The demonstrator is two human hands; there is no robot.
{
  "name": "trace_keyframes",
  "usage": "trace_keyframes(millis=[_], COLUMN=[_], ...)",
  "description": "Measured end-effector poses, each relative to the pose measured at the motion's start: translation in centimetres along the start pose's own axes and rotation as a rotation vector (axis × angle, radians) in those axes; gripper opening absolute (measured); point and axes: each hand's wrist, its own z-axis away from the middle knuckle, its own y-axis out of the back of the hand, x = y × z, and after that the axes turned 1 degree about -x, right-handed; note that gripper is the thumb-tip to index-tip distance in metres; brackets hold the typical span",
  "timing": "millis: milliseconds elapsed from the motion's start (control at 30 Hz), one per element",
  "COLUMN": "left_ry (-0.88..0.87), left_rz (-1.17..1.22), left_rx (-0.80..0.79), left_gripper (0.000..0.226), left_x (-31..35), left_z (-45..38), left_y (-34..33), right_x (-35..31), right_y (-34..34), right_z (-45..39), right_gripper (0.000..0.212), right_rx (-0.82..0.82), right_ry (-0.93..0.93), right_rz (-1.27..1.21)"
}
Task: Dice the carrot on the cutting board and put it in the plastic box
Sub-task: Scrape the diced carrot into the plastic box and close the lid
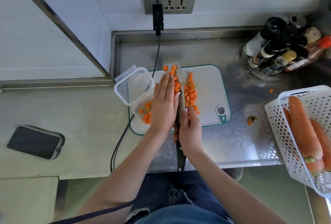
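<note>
- left hand (163, 105) flat, fingers straight, pressing diced carrot (190, 91) against knife (180, 98) blade
- right hand (189, 130) grips knife handle
- plastic box (133, 87) just left of left hand, some dice inside
- basket (284, 134) of whole carrots well right; cable (123, 134) runs left of the hands

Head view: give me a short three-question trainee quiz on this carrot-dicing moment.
1. True or false: the clear plastic box already holds some orange carrot dice.
2. Which hand grips the black-handled steel knife? A. left hand B. right hand
3. Fill in: the whole orange carrots lie in the white perforated ___.

Key:
1. True.
2. B; the left hand lies flat, fingers straight, over the dice beside the blade.
3. Basket.
</note>
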Motion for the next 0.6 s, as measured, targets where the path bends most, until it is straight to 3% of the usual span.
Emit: trace_keyframes(millis=[200, 600], left_ry=[-0.026, 0.062], left_rz=[-0.075, -0.061], left_rx=[-0.059, -0.133], left_gripper=[0.053, 0.045], left_x=[-3.7, -5.4], left_z=[0.9, 2.4], left_y=[1.6, 1.3], right_x=[0.9, 3.5], right_y=[-3.7, -4.7], right_z=[1.2, 1.8], right_gripper=[0.026, 0.030], right_rx=[-0.018, 0.118], right_ry=[-0.031, -0.118], right_rz=[-0.041, 0.002])
